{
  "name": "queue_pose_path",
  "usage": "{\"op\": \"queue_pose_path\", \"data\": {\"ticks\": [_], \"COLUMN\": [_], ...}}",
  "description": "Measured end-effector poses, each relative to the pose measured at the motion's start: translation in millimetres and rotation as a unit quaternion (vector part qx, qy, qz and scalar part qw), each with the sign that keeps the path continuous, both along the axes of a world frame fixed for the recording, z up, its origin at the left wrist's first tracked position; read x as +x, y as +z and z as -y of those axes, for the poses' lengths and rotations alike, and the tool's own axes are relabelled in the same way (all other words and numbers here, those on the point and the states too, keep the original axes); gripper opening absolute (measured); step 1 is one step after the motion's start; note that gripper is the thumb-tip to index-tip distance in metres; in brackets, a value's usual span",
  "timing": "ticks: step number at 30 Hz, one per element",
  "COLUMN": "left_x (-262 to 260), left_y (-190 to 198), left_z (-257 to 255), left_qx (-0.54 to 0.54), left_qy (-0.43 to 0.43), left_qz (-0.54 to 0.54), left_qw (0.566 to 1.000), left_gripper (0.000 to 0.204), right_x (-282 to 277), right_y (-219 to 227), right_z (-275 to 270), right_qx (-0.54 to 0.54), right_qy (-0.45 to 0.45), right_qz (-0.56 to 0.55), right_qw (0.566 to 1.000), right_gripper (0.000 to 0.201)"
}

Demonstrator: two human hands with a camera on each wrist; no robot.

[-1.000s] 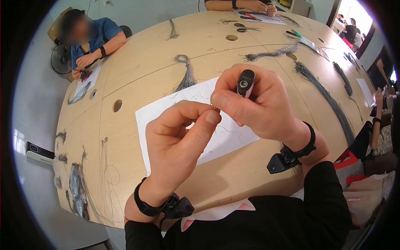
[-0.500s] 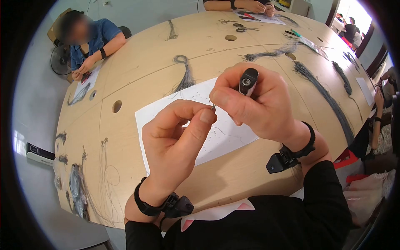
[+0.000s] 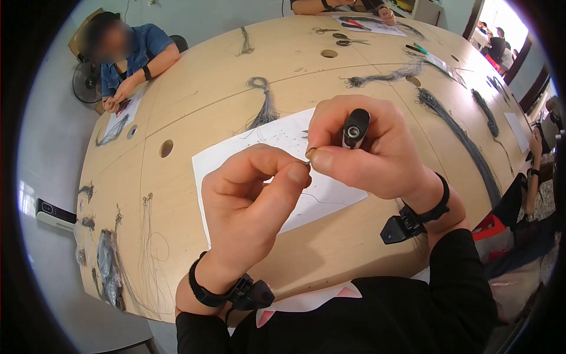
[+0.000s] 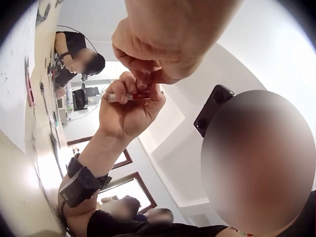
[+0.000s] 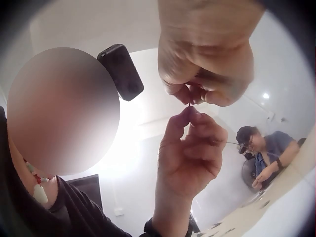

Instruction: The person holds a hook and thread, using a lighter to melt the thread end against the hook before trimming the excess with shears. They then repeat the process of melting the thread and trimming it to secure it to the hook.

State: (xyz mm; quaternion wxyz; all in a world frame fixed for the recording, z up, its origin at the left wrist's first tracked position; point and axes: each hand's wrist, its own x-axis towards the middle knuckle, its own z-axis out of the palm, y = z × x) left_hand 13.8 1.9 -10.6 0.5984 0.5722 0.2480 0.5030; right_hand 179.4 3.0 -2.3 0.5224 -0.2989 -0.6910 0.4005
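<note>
Over the white sheet, my left hand (image 3: pixel 244 203) pinches a tiny dark sliver (image 3: pixel 308 162) between thumb and index fingertip. My right hand (image 3: pixel 374 147) is close against it, its thumb and index fingertips meeting at the same sliver. Its curled fingers also hold a slim tool (image 3: pixel 355 128) with a black end; in the left wrist view its body (image 4: pixel 118 98) looks white and red. A thin dark point (image 3: pixel 305 134) shows beside the right index finger. From the right wrist view, the sliver spans the small gap between both hands' fingertips. What kind of thing it is, I cannot tell.
The white sheet (image 3: pixel 215 162) under my hands bears small dark specks and a loose thread (image 3: pixel 324 200). Bundles of grey strands (image 3: pixel 262 109) lie beyond it, with a long one (image 3: pixel 460 138) at right. Scissors (image 3: pixel 348 41) lie farther back. Other people sit around the table.
The right hand has shifted slightly right, and its thumb and index fingertips have come down to the sliver. The black-ended tool has moved a little right and lower. The left hand has barely moved.
</note>
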Motion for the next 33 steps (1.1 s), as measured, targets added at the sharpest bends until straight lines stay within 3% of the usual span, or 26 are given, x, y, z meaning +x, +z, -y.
{"op": "queue_pose_path", "data": {"ticks": [2,5,10,12,13,15,18,19,21,22,25,29,32,33], "left_x": [0,0,4,6,6,5,5,5,4,4,4,1,1,1], "left_y": [0,0,-1,-7,-7,-7,-10,-9,-4,-2,0,-4,-7,-8], "left_z": [0,-2,-1,-5,-6,-7,-10,-9,-5,-4,-3,-6,-8,-10], "left_qx": [-0.002,0.005,0.019,0.170,0.170,0.349,0.376,0.377,0.191,0.093,0.037,0.038,0.108,0.243], "left_qy": [0.004,0.004,0.042,0.119,0.119,0.186,0.177,0.177,0.083,0.033,-0.010,-0.015,0.038,0.092], "left_qz": [0.004,-0.002,-0.029,-0.094,-0.094,-0.173,-0.164,-0.163,-0.078,-0.034,0.011,-0.003,-0.068,-0.120], "left_qw": [1.000,1.000,0.999,0.974,0.974,0.902,0.895,0.894,0.975,0.994,0.999,0.999,0.991,0.958], "left_gripper": [0.002,0.002,0.002,0.004,0.004,0.004,0.004,0.004,0.006,0.007,0.005,0.004,0.004,0.004], "right_x": [0,0,-1,-2,-3,-5,-5,-5,-4,-3,-4,-8,-8,-8], "right_y": [7,0,3,2,1,-1,-3,-3,-2,-1,-2,-1,-3,-3], "right_z": [4,-2,1,1,1,1,1,1,1,1,1,4,4,4], "right_qx": [-0.074,-0.003,-0.006,-0.014,-0.037,-0.060,-0.027,-0.006,0.017,0.027,0.032,-0.016,-0.007,-0.008], "right_qy": [-0.006,-0.026,-0.038,-0.041,-0.039,-0.036,-0.057,-0.058,-0.060,-0.060,-0.055,-0.042,-0.060,-0.060], "right_qz": [-0.019,0.002,-0.001,-0.002,-0.011,-0.021,-0.009,-0.025,-0.040,-0.046,-0.048,-0.048,-0.006,-0.006], "right_qw": [0.997,1.000,0.999,0.999,0.999,0.997,0.998,0.998,0.997,0.997,0.997,0.998,0.998,0.998], "right_gripper": [0.004,0.008,0.001,0.002,0.003,0.004,0.004,0.005,0.007,0.007,0.007,0.004,0.005,0.005]}}
